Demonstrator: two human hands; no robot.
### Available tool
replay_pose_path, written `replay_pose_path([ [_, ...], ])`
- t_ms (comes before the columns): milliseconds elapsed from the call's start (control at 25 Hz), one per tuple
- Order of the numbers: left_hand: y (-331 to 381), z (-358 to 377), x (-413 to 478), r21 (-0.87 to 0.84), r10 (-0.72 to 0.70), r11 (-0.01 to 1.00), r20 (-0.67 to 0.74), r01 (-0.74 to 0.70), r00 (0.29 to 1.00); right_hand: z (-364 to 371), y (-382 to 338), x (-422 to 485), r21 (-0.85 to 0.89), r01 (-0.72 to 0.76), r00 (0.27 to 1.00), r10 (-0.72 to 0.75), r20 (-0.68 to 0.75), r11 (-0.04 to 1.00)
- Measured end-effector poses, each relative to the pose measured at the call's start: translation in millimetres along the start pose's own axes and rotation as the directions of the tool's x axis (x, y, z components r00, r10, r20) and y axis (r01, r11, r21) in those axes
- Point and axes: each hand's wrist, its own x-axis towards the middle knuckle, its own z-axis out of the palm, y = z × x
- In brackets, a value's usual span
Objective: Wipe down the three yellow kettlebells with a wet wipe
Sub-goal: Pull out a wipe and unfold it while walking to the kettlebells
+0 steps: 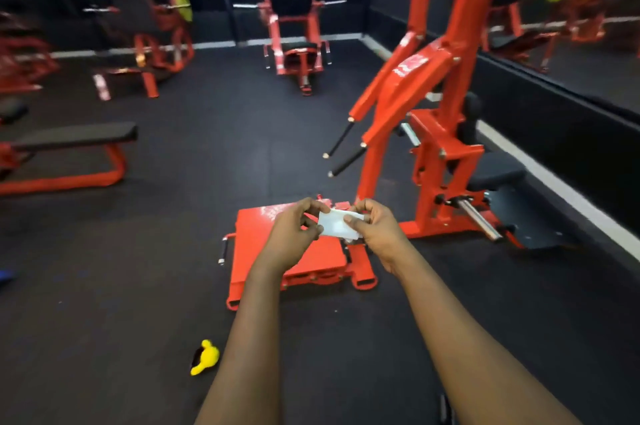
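A white wet wipe is stretched between my two hands at chest height. My left hand pinches its left edge and my right hand pinches its right edge. Low on the dark floor, left of my left forearm, lies a small yellow object, partly hidden by the arm; I cannot tell whether it is a kettlebell. No other yellow kettlebell shows.
A red flat machine platform lies on the floor just under my hands. A tall red machine stands to the right by the mirrored wall. A black bench with a red frame is at the left, more red machines farther back.
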Motion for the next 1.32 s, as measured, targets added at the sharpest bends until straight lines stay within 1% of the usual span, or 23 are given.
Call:
replay_pose_path([
  [120, -30.9, -51.0, 9.8, 0.052, -0.068, 0.996, -0.120, 0.074, 0.990, 58.7, 2.8, 49.7, -0.007, -0.012, 0.993, 0.013, 0.115, 1.000],
  [240, -58.8, -97.1, 10.7, 0.064, -0.163, 0.981, -0.251, 0.184, 0.954, 118.8, 7.0, 91.5, -0.013, -0.023, 0.969, 0.026, 0.245, 1.000],
  [400, -95.2, -141.8, 11.9, 0.048, -0.270, 0.946, -0.422, 0.319, 0.865, 193.3, 17.7, 143.9, -0.045, -0.029, 0.898, 0.046, 0.438, 0.999],
  [520, -118.2, -162.9, 15.7, 0.016, -0.338, 0.911, -0.547, 0.413, 0.766, 241.1, 29.3, 181.4, -0.062, -0.028, 0.808, 0.059, 0.586, 0.998],
  [640, -134.9, -170.9, 15.7, -0.062, -0.400, 0.864, -0.689, 0.501, 0.604, 285.2, 43.3, 213.0, -0.113, 0.015, 0.659, 0.075, 0.749, 0.993],
  [720, -140.7, -167.0, 8.0, -0.142, -0.455, 0.819, -0.751, 0.556, 0.478, 309.7, 50.1, 221.8, -0.138, 0.041, 0.550, 0.093, 0.830, 0.990],
  [800, -144.4, -159.3, -3.9, -0.229, -0.488, 0.776, -0.807, 0.587, 0.331, 335.2, 54.2, 222.4, -0.165, 0.081, 0.405, 0.119, 0.907, 0.983],
  [880, -149.3, -151.5, -19.5, -0.307, -0.521, 0.734, -0.827, 0.606, 0.211, 357.0, 56.8, 214.6, -0.183, 0.094, 0.279, 0.150, 0.949, 0.979],
  [1000, -163.0, -144.3, -40.6, -0.421, -0.528, 0.700, -0.849, 0.577, 0.020, 391.9, 68.1, 198.7, -0.209, 0.122, 0.099, 0.197, 0.975, 0.970],
  [1120, -183.1, -135.3, -59.8, -0.519, -0.527, 0.676, -0.837, 0.523, -0.149, 425.2, 84.3, 180.0, -0.232, 0.169, -0.046, 0.243, 0.969, 0.958],
  [1200, -198.2, -129.1, -71.9, -0.582, -0.524, 0.655, -0.810, 0.483, -0.264, 447.9, 96.0, 167.2, -0.260, 0.224, -0.152, 0.297, 0.943, 0.939],
  [1320, -210.2, -116.8, -83.3, -0.660, -0.526, 0.629, -0.750, 0.410, -0.401, 467.6, 109.6, 152.2, -0.289, 0.278, -0.291, 0.367, 0.884, 0.916],
])
